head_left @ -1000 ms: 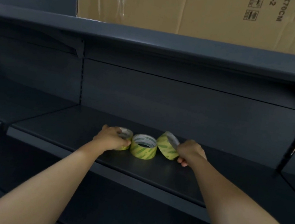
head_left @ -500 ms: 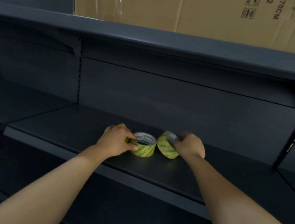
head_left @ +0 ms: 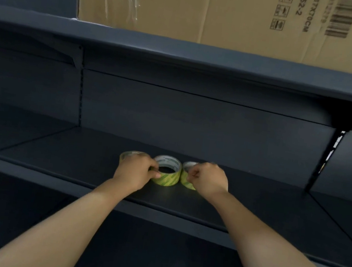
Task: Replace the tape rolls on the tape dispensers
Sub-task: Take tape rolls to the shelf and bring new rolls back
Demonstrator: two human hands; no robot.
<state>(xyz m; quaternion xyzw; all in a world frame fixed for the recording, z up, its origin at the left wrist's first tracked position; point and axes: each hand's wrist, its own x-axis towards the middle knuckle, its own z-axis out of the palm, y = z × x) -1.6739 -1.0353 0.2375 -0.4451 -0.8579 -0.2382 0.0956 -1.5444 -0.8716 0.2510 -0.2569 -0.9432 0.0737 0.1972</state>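
Observation:
Three yellow-green tape rolls lie in a row on the dark shelf (head_left: 262, 204). The middle roll (head_left: 167, 178) lies flat with its hole facing up. My left hand (head_left: 136, 173) covers the left roll (head_left: 128, 154), and its thumb and fingers close on the near wall of the middle roll. My right hand (head_left: 206, 179) is curled over the right roll (head_left: 185, 175), which now lies flat and touches the middle one. No tape dispenser is in sight.
A large cardboard box (head_left: 210, 9) with loose plastic wrap stands on the upper shelf (head_left: 182, 52), which overhangs the rolls. A lower shelf (head_left: 142, 253) lies beneath my forearms. More dark shelving runs to the left and right.
The right roll, tilted on edge before, now lies flat against the middle roll. My left hand slid right from the left roll onto the middle one. The camera drew closer.

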